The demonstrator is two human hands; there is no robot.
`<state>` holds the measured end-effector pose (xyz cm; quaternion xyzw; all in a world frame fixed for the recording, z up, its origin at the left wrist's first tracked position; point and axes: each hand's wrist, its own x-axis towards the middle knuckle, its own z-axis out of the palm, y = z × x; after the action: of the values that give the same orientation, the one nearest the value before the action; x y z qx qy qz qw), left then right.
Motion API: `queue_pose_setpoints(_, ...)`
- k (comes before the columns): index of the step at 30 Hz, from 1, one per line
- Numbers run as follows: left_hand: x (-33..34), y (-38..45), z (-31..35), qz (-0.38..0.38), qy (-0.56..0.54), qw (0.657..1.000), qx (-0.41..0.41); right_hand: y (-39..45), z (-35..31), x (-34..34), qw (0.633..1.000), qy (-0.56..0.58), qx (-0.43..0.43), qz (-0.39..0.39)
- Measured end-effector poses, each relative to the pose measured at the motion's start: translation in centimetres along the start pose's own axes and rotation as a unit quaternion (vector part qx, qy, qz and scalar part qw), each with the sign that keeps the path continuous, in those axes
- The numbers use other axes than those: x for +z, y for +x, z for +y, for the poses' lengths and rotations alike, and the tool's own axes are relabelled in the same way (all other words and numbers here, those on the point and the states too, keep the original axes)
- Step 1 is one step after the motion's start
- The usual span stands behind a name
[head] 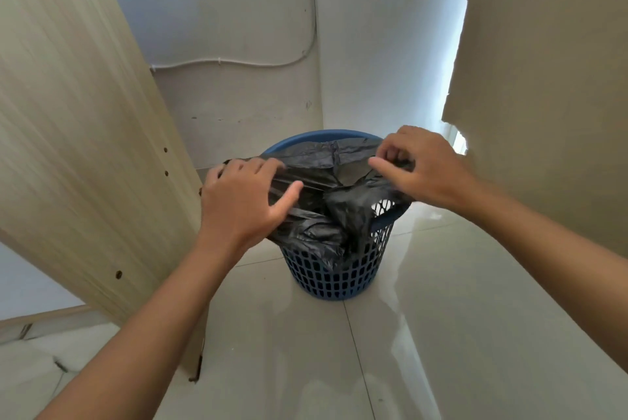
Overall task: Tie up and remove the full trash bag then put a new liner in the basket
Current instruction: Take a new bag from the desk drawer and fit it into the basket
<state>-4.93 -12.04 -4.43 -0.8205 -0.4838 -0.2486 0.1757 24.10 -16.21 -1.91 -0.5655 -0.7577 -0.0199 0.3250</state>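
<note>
Head view looks down on a blue lattice basket standing on the pale tiled floor, tucked into a corner between a wooden panel at nine o'clock and a white wall at twelve. A black trash bag lies over the basket's mouth, its film stretched across the far rim and bunched into a lump toward five o'clock, where part of the near rim and lattice shows bare.

The left hand rests over the bag at the basket's nine o'clock edge, its grip curled round the film there, thumb lying on top and fingertips hidden over the rim. It seems placed to lift that side free while steadying the basket. The right hand sits at the two o'clock edge, its grip pinching a fold of the film between thumb and curled fingers, probably to peel that edge off the rim.

Holding opposite edges makes sense: both sides can then be drawn toward the middle to gather the mouth for tying. The bag is not knotted and has not left the basket, so the task looks early. No spare liner is in view. Thin film like this may tear or slip if pulled sharply against the rim.
</note>
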Motion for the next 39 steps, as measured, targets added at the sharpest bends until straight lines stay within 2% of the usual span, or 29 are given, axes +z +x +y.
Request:
queue_pose_setpoints(2,0.1,-1.7,0.7,0.052,-0.059,0.983,0.168,-1.3,-2.5,-0.8,0.994,-0.019,-0.099,-0.034)
queue_pose_setpoints(4,0.8,-3.3,0.8,0.045,-0.058,0.956,0.285,-3.2,-3.4,-0.4,0.973,-0.060,-0.205,-0.085)
queue_pose_setpoints(6,1.5,-4.3,0.6,0.019,-0.054,0.946,0.318,-5.0,-2.6,0.7,0.955,-0.093,-0.259,-0.111)
queue_pose_setpoints(9,2.0,-5.1,0.2,0.032,-0.058,0.938,0.339,-6.3,-0.8,1.8,0.942,-0.121,-0.306,-0.065)
queue_pose_setpoints(11,2.3,-5.4,-0.1,0.044,-0.077,0.936,0.340,-7.1,0.3,1.9,0.933,-0.141,-0.325,-0.063)
queue_pose_setpoints(15,2.7,-6.1,-0.5,0.019,-0.087,0.936,0.340,-8.8,2.4,1.4,0.924,-0.170,-0.331,-0.092)
queue_pose_setpoints(19,3.1,-6.5,-1.3,0.003,-0.069,0.955,0.289,-9.0,4.1,1.2,0.931,-0.209,-0.267,-0.135)
queue_pose_setpoints(23,3.0,-6.0,-1.0,-0.010,-0.061,0.975,0.213,-8.8,4.5,2.3,0.946,-0.222,-0.166,-0.167)
queue_pose_setpoints(25,2.8,-6.1,-0.6,-0.034,-0.085,0.983,0.159,-8.4,3.8,2.9,0.954,-0.196,-0.136,-0.182)
queue_pose_setpoints(28,2.0,-6.4,-0.1,-0.064,-0.144,0.986,0.050,-7.5,2.0,2.7,0.962,-0.171,-0.042,-0.206)
queue_pose_setpoints(30,1.3,-6.0,0.0,-0.029,-0.180,0.983,-0.016,-7.1,1.0,2.5,0.977,-0.154,-0.014,-0.146)
queue_pose_setpoints(32,0.8,-5.1,0.4,0.004,-0.203,0.977,-0.071,-6.6,0.3,2.3,0.991,-0.125,0.003,-0.037)
queue_pose_setpoints(34,0.8,-4.0,0.8,0.013,-0.229,0.966,-0.122,-5.8,-0.2,2.3,0.995,-0.089,0.017,0.052)
queue_pose_setpoints(35,1.1,-3.5,0.9,0.000,-0.240,0.959,-0.150,-5.3,-0.2,2.5,0.994,-0.081,-0.001,0.070)
queue_pose_setpoints(37,1.8,-2.9,0.9,-0.081,-0.239,0.952,-0.174,-4.6,0.1,2.8,0.996,-0.070,-0.045,0.026)
queue_pose_setpoints(39,2.4,-3.2,0.8,-0.168,-0.168,0.963,-0.125,-4.3,0.4,2.9,0.994,-0.060,-0.051,-0.082)
